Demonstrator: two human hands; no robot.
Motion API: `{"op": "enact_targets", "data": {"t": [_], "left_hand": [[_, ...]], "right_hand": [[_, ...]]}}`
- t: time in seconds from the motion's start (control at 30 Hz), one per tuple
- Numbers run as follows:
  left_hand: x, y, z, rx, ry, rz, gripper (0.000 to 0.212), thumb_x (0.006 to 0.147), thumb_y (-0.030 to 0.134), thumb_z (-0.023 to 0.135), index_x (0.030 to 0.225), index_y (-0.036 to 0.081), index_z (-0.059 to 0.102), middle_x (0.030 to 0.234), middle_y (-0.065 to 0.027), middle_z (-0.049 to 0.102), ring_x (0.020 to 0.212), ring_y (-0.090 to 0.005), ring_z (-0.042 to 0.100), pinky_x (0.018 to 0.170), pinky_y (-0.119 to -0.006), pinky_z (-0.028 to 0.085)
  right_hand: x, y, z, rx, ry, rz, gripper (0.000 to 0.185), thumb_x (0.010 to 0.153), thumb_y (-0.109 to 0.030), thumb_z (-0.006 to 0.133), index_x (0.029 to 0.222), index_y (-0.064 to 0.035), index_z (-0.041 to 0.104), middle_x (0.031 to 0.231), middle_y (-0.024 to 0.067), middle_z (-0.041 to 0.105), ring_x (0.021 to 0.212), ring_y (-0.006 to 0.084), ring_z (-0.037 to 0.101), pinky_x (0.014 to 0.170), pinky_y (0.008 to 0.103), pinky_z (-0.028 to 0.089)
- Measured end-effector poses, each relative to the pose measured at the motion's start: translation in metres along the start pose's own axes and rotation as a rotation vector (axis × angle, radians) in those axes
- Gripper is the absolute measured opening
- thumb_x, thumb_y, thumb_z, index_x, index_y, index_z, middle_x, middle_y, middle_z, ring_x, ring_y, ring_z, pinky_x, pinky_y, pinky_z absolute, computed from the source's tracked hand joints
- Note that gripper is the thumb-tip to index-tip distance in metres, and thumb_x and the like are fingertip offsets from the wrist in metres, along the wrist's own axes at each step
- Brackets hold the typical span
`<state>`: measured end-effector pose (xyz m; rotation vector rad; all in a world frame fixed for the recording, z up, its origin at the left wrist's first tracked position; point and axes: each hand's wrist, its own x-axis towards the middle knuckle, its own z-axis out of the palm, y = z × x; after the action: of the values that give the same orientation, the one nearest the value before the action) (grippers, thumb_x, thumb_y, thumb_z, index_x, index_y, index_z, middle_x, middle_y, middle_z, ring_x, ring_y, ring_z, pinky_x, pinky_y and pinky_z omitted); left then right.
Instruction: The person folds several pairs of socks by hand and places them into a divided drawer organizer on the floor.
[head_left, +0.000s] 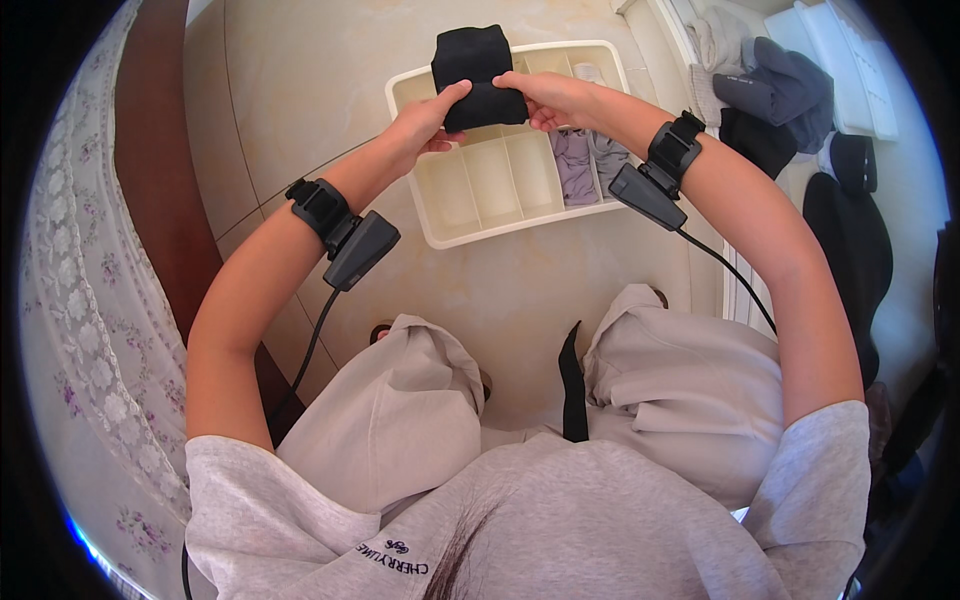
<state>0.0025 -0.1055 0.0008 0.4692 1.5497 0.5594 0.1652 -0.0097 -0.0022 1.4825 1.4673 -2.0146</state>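
Both of my hands hold a folded black cloth garment (481, 75) above the far side of a cream plastic divided storage box (495, 234). My left hand (431, 124) grips its left edge, thumb on top. At its right edge, my right hand (551, 97) has the thumb on top and the fingers underneath. Folded purple fabric (575, 166) and grey fabric (609, 159) lie in near compartments at the box's right. A light rolled cloth (589, 73) sits in a far right compartment. The garment hides part of the box.
The box stands on the tiled floor (480, 281) beyond my knees. At the right are piled dark grey clothes (795, 90), black clothes (757, 142) and a white plastic container (855, 75). A floral lace-trimmed cloth (97, 322) hangs at the left beside a brown wooden edge (154, 150).
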Motion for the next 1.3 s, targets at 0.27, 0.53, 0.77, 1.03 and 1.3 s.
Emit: {"op": "enact_targets", "data": {"t": [0.27,0.53,0.77,1.03,1.3], "left_hand": [[0.003,-0.011,0.005,-0.142,-0.008,-0.084,0.042,0.075,0.046,0.058,0.088,0.007,0.055,0.079,-0.0003,0.055,0.066,-0.0112,0.057,0.054,-0.020,0.042],[0.007,-0.019,0.002,-0.207,0.010,-0.144,0.039,0.075,0.042,0.060,0.090,0.007,0.052,0.074,-0.0034,0.055,0.063,-0.0108,0.055,0.057,-0.020,0.046],[-0.001,-0.021,0.003,-0.331,-0.083,-0.142,0.042,0.078,0.037,0.058,0.100,0.003,0.047,0.085,-0.0099,0.054,0.072,-0.0151,0.057,0.065,-0.024,0.050],[-0.006,-0.019,0.001,-0.630,-0.215,-0.135,0.042,0.079,0.028,0.056,0.104,-0.004,0.044,0.096,-0.0141,0.054,0.088,-0.0270,0.057,0.085,-0.035,0.046],[-0.002,-0.017,-0.013,-0.600,-0.298,-0.206,0.040,0.081,0.029,0.054,0.107,0.000,0.045,0.100,-0.0130,0.054,0.094,-0.0243,0.055,0.086,-0.038,0.046]], "right_hand": [[-0.004,0.009,0.004,-0.163,0.094,-0.031,0.047,0.075,-0.050,0.051,0.066,-0.0040,0.050,0.061,0.0045,0.049,0.049,0.0107,0.049,0.045,0.0211,0.038],[-0.021,0.022,0.013,-0.434,0.080,-0.393,0.065,0.072,-0.044,0.062,0.115,-0.0030,0.036,0.071,0.0074,0.051,0.060,0.0154,0.052,0.058,0.0275,0.043],[-0.011,0.032,0.009,-0.622,0.122,-0.573,0.055,0.070,-0.030,0.067,0.113,-0.0072,0.042,0.071,0.0054,0.052,0.066,0.0155,0.051,0.061,0.0280,0.041],[-0.016,0.027,0.010,-0.470,0.036,-0.440,0.046,0.070,-0.026,0.065,0.107,-0.0050,0.048,0.069,0.0044,0.054,0.065,0.0133,0.052,0.059,0.0267,0.041],[-0.029,0.026,0.013,-0.608,0.049,-0.735,0.043,0.070,-0.022,0.065,0.106,-0.0061,0.048,0.083,0.0067,0.053,0.077,0.0143,0.052,0.068,0.0272,0.042]]}}
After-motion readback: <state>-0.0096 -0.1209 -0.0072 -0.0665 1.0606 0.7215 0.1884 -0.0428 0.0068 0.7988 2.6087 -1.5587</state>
